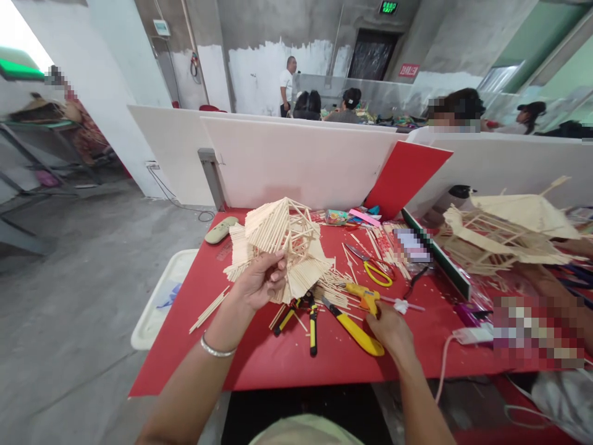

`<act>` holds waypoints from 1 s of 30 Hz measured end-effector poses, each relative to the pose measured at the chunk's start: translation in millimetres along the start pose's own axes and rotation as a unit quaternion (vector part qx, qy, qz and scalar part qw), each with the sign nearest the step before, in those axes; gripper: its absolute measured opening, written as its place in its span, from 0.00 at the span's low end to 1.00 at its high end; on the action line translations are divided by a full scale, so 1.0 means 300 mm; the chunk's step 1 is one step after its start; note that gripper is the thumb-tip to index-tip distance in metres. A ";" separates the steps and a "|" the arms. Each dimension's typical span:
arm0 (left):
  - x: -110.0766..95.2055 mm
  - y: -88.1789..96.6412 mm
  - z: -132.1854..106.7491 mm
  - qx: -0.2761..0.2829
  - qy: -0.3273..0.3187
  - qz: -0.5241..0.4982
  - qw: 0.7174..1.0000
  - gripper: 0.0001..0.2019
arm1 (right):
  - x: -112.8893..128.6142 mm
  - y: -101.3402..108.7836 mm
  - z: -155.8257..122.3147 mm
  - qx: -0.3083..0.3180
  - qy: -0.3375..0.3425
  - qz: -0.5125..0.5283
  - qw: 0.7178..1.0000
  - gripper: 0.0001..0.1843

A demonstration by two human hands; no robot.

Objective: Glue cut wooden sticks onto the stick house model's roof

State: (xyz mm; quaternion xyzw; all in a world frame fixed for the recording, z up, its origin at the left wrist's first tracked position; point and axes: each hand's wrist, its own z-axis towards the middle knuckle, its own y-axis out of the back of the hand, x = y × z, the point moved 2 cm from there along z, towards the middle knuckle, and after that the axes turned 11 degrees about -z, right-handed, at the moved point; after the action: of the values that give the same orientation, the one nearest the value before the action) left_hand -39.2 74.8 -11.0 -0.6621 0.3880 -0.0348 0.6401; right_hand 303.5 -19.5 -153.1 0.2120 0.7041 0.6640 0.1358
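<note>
- The left hand (257, 284) pinches the low front part of the stick model (269, 232), with thumb and fingers clamped on it.
- So the stick model is right at those fingers, poking up past them, over the red desk (259, 364).
- The right hand (391, 329) is right of the stick model and nearer the person. It touches the yellow glue gun (364, 293); I can't tell if its fingers are closed.
- This looks like a building step. The next move seems to call for a still left hand and a good hold on the glue gun.
- Pliers (313, 327) sit just on the near side of the stick model; loose sticks (336, 293) lie to its right.
</note>
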 end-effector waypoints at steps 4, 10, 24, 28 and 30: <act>0.004 0.005 0.000 0.001 0.010 0.002 1.000 0.09 | -0.006 -0.004 0.032 0.017 -0.012 0.032 0.999 0.19; 0.012 0.011 -0.002 0.008 0.011 0.001 1.000 0.10 | -0.004 0.021 0.018 -0.006 -0.029 0.111 0.993 0.15; 0.026 0.016 -0.023 0.008 -0.035 0.035 0.999 0.10 | 0.148 0.224 -0.068 -0.094 -0.001 0.227 0.969 0.24; 0.029 0.018 -0.019 -0.006 -0.042 0.038 0.998 0.12 | 0.268 0.444 -0.152 -0.243 0.010 0.218 0.945 0.27; 0.029 0.018 -0.019 -0.014 -0.045 0.042 0.998 0.12 | 0.350 0.547 -0.165 -0.297 0.056 0.181 0.936 0.27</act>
State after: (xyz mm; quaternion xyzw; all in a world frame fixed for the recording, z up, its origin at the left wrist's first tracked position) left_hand -38.7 65.9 -18.6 -0.6550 0.3865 0.0273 0.6487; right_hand 207.7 -8.0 23.2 0.2486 0.4310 0.8669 0.0304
